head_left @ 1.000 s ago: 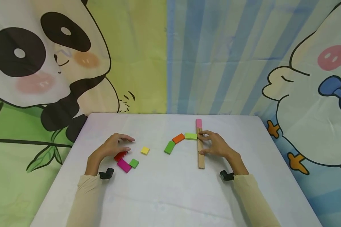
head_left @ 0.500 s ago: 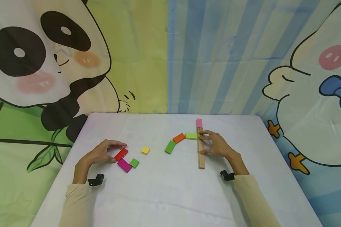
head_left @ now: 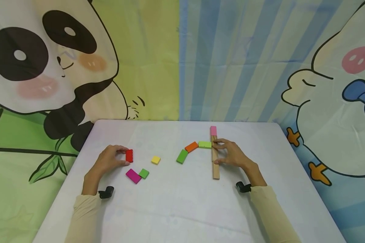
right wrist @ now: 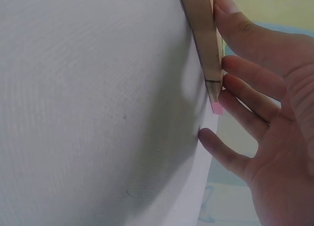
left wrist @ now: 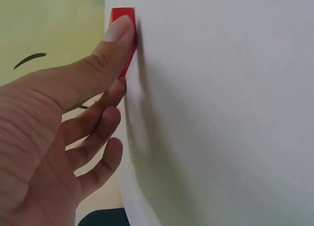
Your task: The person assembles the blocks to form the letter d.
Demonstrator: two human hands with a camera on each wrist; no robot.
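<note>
In the head view my left hand [head_left: 108, 159] pinches a red block [head_left: 129, 156] between thumb and fingers. The left wrist view shows the thumb lying over that red block [left wrist: 128, 52]. My right hand [head_left: 232, 156] touches the right side of a straight row of plain wooden blocks [head_left: 215, 171], thumb nearer me and fingers farther off. A pink block [head_left: 213, 131] caps the row's far end. From its left side curves a chain: a light green block [head_left: 204, 145], an orange block [head_left: 191, 147] and a green block [head_left: 181, 157].
Between the hands lies a small yellow block [head_left: 155, 160]. Nearer me, a magenta block [head_left: 133, 176] sits beside a small green block [head_left: 144, 173]. All are on a white table [head_left: 182, 209], backed by a printed cloth [head_left: 231, 60].
My left hand has moved back to the red block, taken hold of it and shifted it away from the magenta block, turning it more upright in view. The right hand stays put.
</note>
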